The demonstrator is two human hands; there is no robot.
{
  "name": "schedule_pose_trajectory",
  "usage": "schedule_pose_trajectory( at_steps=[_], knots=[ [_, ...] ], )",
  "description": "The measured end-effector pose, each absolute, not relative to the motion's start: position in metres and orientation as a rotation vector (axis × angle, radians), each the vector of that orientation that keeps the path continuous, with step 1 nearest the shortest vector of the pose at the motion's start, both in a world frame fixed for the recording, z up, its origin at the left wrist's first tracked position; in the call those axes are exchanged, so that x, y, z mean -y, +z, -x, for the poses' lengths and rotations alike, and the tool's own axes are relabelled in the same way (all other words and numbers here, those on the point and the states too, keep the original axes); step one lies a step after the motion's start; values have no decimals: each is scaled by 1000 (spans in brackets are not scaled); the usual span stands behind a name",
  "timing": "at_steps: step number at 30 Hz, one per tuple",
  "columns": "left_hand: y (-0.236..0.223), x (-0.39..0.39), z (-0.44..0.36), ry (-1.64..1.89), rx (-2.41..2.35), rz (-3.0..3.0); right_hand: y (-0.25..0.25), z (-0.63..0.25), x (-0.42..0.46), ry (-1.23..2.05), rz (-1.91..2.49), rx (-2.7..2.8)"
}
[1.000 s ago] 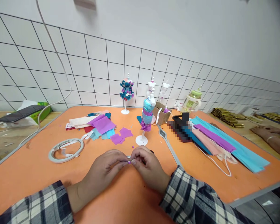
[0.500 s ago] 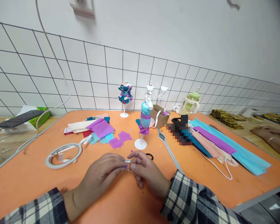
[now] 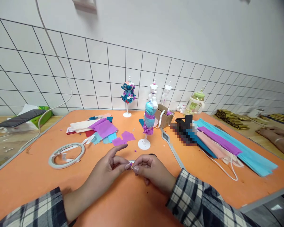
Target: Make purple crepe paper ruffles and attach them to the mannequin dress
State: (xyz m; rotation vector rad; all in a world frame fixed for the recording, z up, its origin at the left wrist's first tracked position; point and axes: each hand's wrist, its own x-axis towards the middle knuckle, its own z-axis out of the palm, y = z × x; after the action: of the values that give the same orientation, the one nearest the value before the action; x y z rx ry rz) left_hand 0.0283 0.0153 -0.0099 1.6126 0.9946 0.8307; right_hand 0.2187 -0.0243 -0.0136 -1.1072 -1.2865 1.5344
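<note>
Above the orange table point(image 3: 123, 201), my left hand point(image 3: 112, 168) pinches a tiny purple paper piece point(image 3: 131, 164) between thumb and a finger, its index finger raised. My right hand point(image 3: 152, 171) is closed in a pinch at the same spot, its fingertips almost meeting the left ones; a small pale bit shows there, too small to name. Scissors point(image 3: 152, 154) lie mostly hidden behind my right hand. Just beyond stands a small white dress form point(image 3: 149, 116) wrapped in blue and purple crepe paper, upright on a round base.
A tape roll point(image 3: 66, 155) lies at left, near stacked crepe paper sheets point(image 3: 106, 127) and purple cut pieces point(image 3: 124, 138). Behind stands a decorated dress form point(image 3: 128, 94), with a small cardboard box point(image 3: 164, 115) and a bottle point(image 3: 194, 102). Long paper strips point(image 3: 246, 156) lie right; another person's hands point(image 3: 272, 135) rest beyond.
My left index finger has lifted away from the thumb. My right fingers have closed into a pinch and come closer to the purple piece. The camera view has shifted slightly.
</note>
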Motion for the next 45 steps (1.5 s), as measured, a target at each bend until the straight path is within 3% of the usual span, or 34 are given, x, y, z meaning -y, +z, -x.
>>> schedule_pose_trajectory(
  at_steps=[4, 13, 27, 36, 45],
  knots=[
    [-13, -17, -27, 678, -962, -1657, -11, -222, 24, 1522, 1135, 1327],
    [-6, -17, -21, 757, -946, -1601, -20, -222, 21, 1606, 1094, 1276],
    [-6, -6, -28, 402, -751, -1678, -17, -235, 14, 1731, 1132, 1469],
    [-6, -3, -27, 280, -995, -2103, -13, -230, 23, 1113, 1176, 1801],
    [1, -1, -32, 438, -1171, -2071, -9, -225, 35, 132, 1058, 2171]
  ],
)
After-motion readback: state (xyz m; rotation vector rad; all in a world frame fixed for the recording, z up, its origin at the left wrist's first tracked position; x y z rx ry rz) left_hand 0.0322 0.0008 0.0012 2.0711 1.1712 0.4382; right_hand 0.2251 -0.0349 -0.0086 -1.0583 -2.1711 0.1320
